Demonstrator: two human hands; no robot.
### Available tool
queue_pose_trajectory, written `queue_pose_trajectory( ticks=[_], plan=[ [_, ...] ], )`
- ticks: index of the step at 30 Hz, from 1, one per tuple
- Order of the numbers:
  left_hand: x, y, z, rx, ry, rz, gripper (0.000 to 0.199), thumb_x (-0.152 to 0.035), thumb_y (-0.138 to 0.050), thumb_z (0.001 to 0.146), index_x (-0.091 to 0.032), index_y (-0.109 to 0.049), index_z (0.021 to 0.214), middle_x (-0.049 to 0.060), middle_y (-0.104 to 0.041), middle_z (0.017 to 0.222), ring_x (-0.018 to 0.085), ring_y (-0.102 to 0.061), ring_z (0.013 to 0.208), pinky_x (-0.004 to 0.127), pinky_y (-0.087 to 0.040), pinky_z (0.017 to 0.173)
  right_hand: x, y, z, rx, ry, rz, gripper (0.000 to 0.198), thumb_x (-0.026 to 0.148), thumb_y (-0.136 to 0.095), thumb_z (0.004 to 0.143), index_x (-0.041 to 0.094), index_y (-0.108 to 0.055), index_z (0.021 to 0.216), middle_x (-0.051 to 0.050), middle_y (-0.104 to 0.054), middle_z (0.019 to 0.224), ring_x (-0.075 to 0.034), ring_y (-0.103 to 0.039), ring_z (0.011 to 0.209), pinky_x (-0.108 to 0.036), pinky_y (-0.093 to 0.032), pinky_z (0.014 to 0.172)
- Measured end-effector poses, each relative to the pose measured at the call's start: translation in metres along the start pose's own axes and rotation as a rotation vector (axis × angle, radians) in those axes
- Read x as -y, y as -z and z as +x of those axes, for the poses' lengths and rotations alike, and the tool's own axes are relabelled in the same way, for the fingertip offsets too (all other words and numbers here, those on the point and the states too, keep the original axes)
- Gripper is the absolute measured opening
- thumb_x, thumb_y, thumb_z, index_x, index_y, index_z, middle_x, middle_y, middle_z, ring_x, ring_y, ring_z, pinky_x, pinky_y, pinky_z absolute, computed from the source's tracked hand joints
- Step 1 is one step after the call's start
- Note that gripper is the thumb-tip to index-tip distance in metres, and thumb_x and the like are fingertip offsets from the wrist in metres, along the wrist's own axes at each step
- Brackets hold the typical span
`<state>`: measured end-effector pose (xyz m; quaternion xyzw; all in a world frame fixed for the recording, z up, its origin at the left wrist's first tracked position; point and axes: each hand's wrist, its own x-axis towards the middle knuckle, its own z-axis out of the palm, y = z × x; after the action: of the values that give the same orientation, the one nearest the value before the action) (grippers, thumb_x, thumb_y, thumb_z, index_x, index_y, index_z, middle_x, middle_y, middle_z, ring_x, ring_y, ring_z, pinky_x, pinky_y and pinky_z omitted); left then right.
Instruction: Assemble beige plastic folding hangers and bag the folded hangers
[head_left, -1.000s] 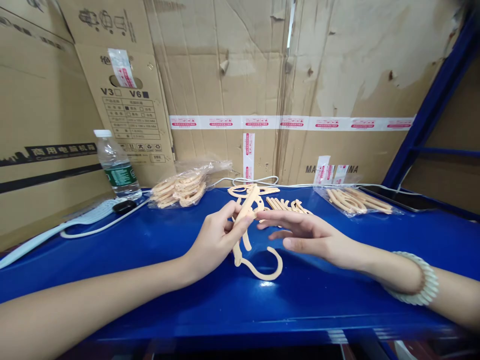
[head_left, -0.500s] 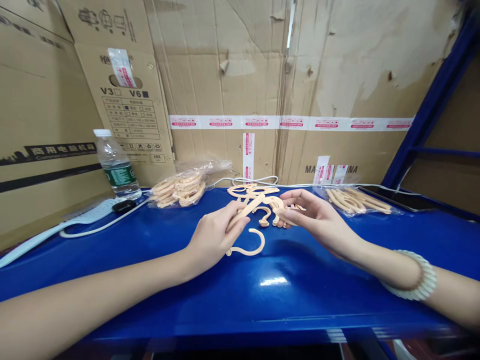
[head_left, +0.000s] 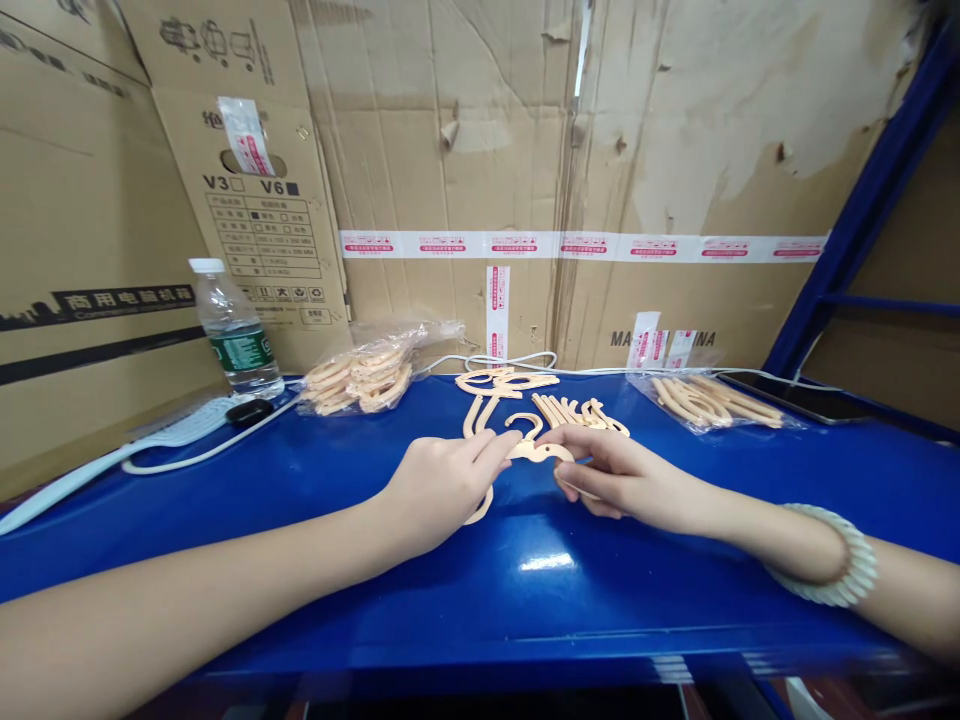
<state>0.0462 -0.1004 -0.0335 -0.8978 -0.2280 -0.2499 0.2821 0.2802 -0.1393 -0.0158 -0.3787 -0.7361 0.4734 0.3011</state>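
Between my two hands, low over the table, is a beige plastic folding clothes hanger (head_left: 538,453) with a rounded middle and a small hole. My left hand (head_left: 439,490) pinches its left end, the fingers hiding most of that side. Closed round the right end is my right hand (head_left: 626,475), which wears a pale bead bracelet on the wrist. A beige hook (head_left: 531,422) rises just behind the hanger; whether it is joined to it I cannot tell. Part of another curved beige piece (head_left: 480,508) shows beneath my left hand.
Several beige hanger parts (head_left: 577,410) lie behind my right hand, and more hanger pieces (head_left: 502,380) farther back. Bagged parts sit left (head_left: 360,380) and right (head_left: 709,398). A water bottle (head_left: 244,345), a mask (head_left: 184,425) and a white cable (head_left: 495,360) are on the blue table (head_left: 525,620).
Both hands have come down toward the table with the hanger pieces, which now lie flatter. The right hand has moved toward me, uncovering the row of parts behind it.
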Motion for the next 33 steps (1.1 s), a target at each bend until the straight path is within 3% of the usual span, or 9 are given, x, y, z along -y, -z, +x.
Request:
queue_pose_trajectory(
  ticks=[4, 8, 13, 18, 24, 28, 31, 33],
  plan=[
    [-0.005, 0.004, 0.004, 0.012, -0.042, -0.010, 0.024, -0.020, -0.039, 0.097, -0.013, -0.061, 0.101, 0.004, -0.069, 0.072, 0.018, -0.065, 0.058, 0.026, -0.034, 0.043, 0.000, -0.004, 0.001, 0.124, -0.082, 0.067, 0.036, 0.051, -0.049, 0.092, 0.016, -0.050, 0.098, 0.006, -0.051, 0.061, -0.003, -0.040, 0.033, -0.014, -0.025, 0.029],
    [-0.008, 0.008, 0.007, 0.017, -0.094, 0.027, 0.036, -0.024, -0.034, 0.100, -0.015, -0.059, 0.076, 0.003, -0.059, 0.056, 0.016, -0.056, 0.046, 0.028, -0.019, 0.040, -0.001, -0.009, -0.001, 0.134, -0.136, 0.118, 0.039, 0.054, -0.047, 0.092, 0.015, -0.051, 0.093, 0.006, -0.054, 0.051, -0.005, -0.040, 0.028, -0.012, -0.025, 0.026],
    [-0.008, 0.011, 0.010, 0.022, -0.150, 0.074, 0.038, -0.023, -0.034, 0.100, -0.015, -0.055, 0.069, 0.002, -0.054, 0.052, 0.014, -0.053, 0.043, 0.028, -0.011, 0.042, 0.001, -0.014, -0.003, 0.074, -0.142, 0.045, 0.040, 0.055, -0.045, 0.092, 0.016, -0.052, 0.090, 0.006, -0.055, 0.048, -0.005, -0.039, 0.027, -0.012, -0.025, 0.025],
    [-0.009, 0.015, 0.012, 0.038, -0.125, 0.074, 0.044, -0.026, -0.027, 0.102, -0.015, -0.054, 0.068, 0.002, -0.051, 0.050, 0.014, -0.052, 0.043, 0.029, -0.011, 0.041, 0.004, -0.017, -0.006, -0.028, -0.038, -0.160, 0.037, 0.052, -0.040, 0.095, 0.018, -0.048, 0.081, 0.005, -0.054, 0.049, -0.005, -0.041, 0.029, -0.015, -0.025, 0.029],
    [-0.012, 0.015, 0.008, 0.156, 0.027, -0.190, 0.043, -0.028, -0.022, 0.102, -0.017, -0.055, 0.077, 0.001, -0.054, 0.052, 0.012, -0.047, 0.040, 0.024, -0.020, 0.042, 0.010, -0.021, -0.013, -0.087, 0.358, -0.645, 0.031, 0.035, -0.040, 0.097, 0.019, -0.049, 0.071, 0.004, -0.044, 0.052, -0.007, -0.035, 0.042, -0.023, -0.027, 0.044],
    [-0.012, 0.014, 0.008, 0.149, 0.204, -0.408, 0.037, -0.031, -0.029, 0.099, -0.018, -0.058, 0.080, 0.002, -0.058, 0.060, 0.014, -0.053, 0.048, 0.023, -0.030, 0.048, 0.016, -0.011, -0.013, -0.122, 0.309, -0.524, 0.033, 0.036, -0.039, 0.099, 0.018, -0.053, 0.075, 0.001, -0.053, 0.059, -0.009, -0.047, 0.051, -0.022, -0.037, 0.051],
    [-0.008, 0.013, 0.010, 0.200, 0.424, -0.625, 0.035, -0.031, -0.033, 0.097, -0.020, -0.062, 0.082, -0.002, -0.055, 0.055, 0.015, -0.052, 0.049, 0.024, -0.033, 0.051, 0.017, 0.015, -0.010, -0.295, 0.279, -0.475, 0.035, 0.042, -0.039, 0.099, 0.018, -0.061, 0.086, -0.004, -0.062, 0.075, -0.014, -0.057, 0.067, -0.025, -0.045, 0.061],
    [-0.005, 0.012, 0.011, 0.211, 0.559, -0.765, 0.037, -0.034, -0.033, 0.096, -0.020, -0.063, 0.081, -0.003, -0.052, 0.050, 0.015, -0.052, 0.048, 0.024, -0.035, 0.053, 0.014, 0.037, -0.006, -0.400, 0.351, -0.557, 0.032, 0.041, -0.043, 0.097, 0.020, -0.066, 0.092, -0.007, -0.063, 0.088, -0.019, -0.059, 0.082, -0.030, -0.048, 0.072]
  ],
)
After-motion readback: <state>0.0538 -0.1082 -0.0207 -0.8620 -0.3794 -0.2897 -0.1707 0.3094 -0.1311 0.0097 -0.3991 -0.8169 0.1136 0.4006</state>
